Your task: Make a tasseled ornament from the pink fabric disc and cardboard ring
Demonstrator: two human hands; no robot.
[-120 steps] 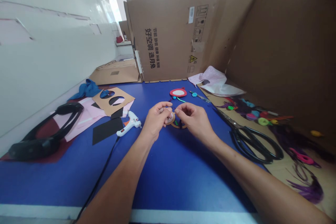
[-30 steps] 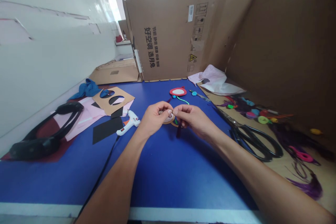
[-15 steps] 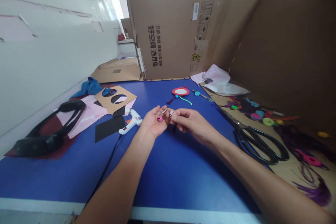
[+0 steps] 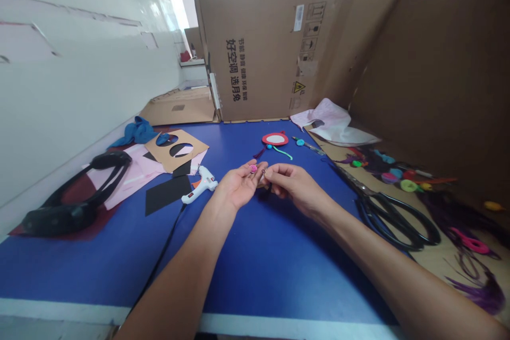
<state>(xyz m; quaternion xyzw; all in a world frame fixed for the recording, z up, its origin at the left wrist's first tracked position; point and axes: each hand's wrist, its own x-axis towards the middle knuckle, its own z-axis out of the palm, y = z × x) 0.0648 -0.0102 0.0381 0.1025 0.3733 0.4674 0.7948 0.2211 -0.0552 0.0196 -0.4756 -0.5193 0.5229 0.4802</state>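
Over the middle of the table, my left hand (image 4: 238, 185) is turned palm up. A small round pink bead or bell (image 4: 253, 169) sits between its thumb and fingers. Beside it, my right hand (image 4: 290, 183) pinches the thin loop of a dark tassel (image 4: 265, 190), close to the left fingertips. Most of the tassel is hidden by the hands. Just beyond them lies a red oval ornament with a white centre (image 4: 275, 139), with a purple tassel and a green strip hanging from it.
A white glue gun (image 4: 201, 185) lies left of my hands, its cord running to the front edge. Cut cardboard (image 4: 181, 149), black paper (image 4: 165, 195) and a black headset-like strap (image 4: 75, 196) are farther left. Large scissors (image 4: 394, 218) and colourful craft bits (image 4: 402, 176) lie right.
The pink piece has moved from my left palm up to the thumb and fingertips. A light thin piece between the hands no longer shows; the tassel's dark loop is now visible.
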